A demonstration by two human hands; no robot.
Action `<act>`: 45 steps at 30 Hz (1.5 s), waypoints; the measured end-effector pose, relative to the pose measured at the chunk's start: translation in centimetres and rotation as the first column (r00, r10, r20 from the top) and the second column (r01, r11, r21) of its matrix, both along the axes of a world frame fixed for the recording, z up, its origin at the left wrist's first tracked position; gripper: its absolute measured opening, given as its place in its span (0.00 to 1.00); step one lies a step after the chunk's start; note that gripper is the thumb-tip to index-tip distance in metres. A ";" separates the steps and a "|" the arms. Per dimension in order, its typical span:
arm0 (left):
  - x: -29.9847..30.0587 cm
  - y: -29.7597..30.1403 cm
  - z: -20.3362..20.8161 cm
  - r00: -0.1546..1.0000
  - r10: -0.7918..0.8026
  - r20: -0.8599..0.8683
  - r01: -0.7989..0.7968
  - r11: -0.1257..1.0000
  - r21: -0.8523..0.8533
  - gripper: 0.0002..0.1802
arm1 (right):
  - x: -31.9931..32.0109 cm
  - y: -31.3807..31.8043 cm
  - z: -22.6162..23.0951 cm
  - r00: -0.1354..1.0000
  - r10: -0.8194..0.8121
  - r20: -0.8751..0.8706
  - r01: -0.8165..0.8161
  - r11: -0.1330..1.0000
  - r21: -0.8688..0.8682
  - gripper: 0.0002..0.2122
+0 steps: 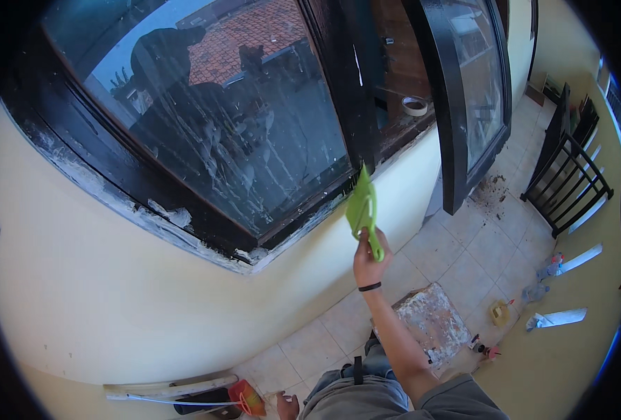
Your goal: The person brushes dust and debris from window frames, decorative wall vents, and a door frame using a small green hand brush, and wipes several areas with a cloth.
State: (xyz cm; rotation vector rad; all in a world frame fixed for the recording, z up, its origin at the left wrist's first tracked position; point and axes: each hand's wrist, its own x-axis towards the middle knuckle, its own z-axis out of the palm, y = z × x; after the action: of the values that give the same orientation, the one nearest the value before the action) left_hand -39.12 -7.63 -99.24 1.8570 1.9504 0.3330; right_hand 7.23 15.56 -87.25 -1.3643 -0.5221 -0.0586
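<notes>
Right hand (371, 262) clasps a green dustpan (361, 204) by its handle; the pan extends just ahead of it, near the window frame (349, 105). Left hand (287, 406) hangs low (whether holding anything, I cannot tell).

Grey short-sleeved shirt (457, 400), bluish trousers (376, 361) — narrow black wristband (370, 287).

That green tool (358, 208) looks like smooth, faintly shiny plastic to me. The window pane (275, 140) is glossy glass, streaked chalky; the dark frame (142, 192) gleams. The wall (128, 308) is smooth, the platform (433, 322) rough, the shirt (461, 402) matt cloth.
</notes>
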 end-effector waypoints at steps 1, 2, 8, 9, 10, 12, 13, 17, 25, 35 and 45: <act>0.3 -0.1 1.2 0.999 -0.043 -0.022 0.042 0.996 -0.077 0.20 | -3.9 -0.9 1.5 0.964 0.116 0.240 -0.092 0.990 -0.106 0.11; -1.3 -1.1 0.1 0.999 -0.039 -0.023 0.037 0.997 -0.062 0.20 | -8.2 -2.9 2.3 0.872 0.391 0.294 -0.362 0.920 -0.150 0.19; -6.5 -4.7 -7.5 0.985 0.080 0.154 -0.053 0.984 -0.172 0.24 | -21.4 -14.5 -2.7 0.148 0.977 0.152 -0.757 0.211 -0.619 0.18; -6.7 -5.1 -7.7 0.984 0.075 0.159 -0.050 0.987 -0.154 0.24 | -22.2 -16.3 -3.8 0.232 0.962 0.141 -0.740 0.269 -0.617 0.18; -7.1 -5.8 -7.7 0.983 0.081 0.165 -0.058 0.989 -0.136 0.24 | -23.0 -18.1 -4.4 0.306 0.942 0.139 -0.724 0.325 -0.608 0.17; -7.8 -6.6 -8.1 0.980 0.081 0.184 -0.063 0.993 -0.098 0.24 | -22.8 -22.1 -3.5 0.445 0.882 0.158 -0.676 0.446 -0.587 0.11; -7.2 -6.0 -8.9 0.978 0.035 0.207 -0.015 0.995 -0.096 0.24 | -21.6 -24.1 -4.5 0.548 0.830 0.099 -0.649 0.497 -0.576 0.15; -7.6 -6.8 -10.6 0.968 -0.034 0.248 0.065 0.991 -0.118 0.24 | -20.1 -32.8 -5.5 0.795 0.603 -0.063 -0.383 0.419 -0.823 0.14; -8.5 -8.0 -9.5 0.931 -0.244 0.273 0.301 0.934 -0.192 0.24 | -15.5 -49.8 -7.0 0.951 0.274 0.143 0.009 0.438 -0.899 0.16; 10.0 -11.6 16.5 0.550 -0.619 0.561 0.570 0.769 0.290 0.12 | -11.9 -71.8 -5.4 0.940 -0.206 0.273 0.340 0.477 -0.810 0.16; 38.7 -22.5 19.4 0.221 -0.554 0.803 0.766 0.608 0.209 0.07 | -4.3 -86.1 -6.6 0.900 -0.416 0.134 0.346 0.490 -0.800 0.09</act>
State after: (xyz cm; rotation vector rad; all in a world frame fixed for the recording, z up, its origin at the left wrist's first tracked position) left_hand -0.46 -30.13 -79.82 1.7005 0.4021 0.5177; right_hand 2.97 -70.53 -93.88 -2.3925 -0.1329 -0.1423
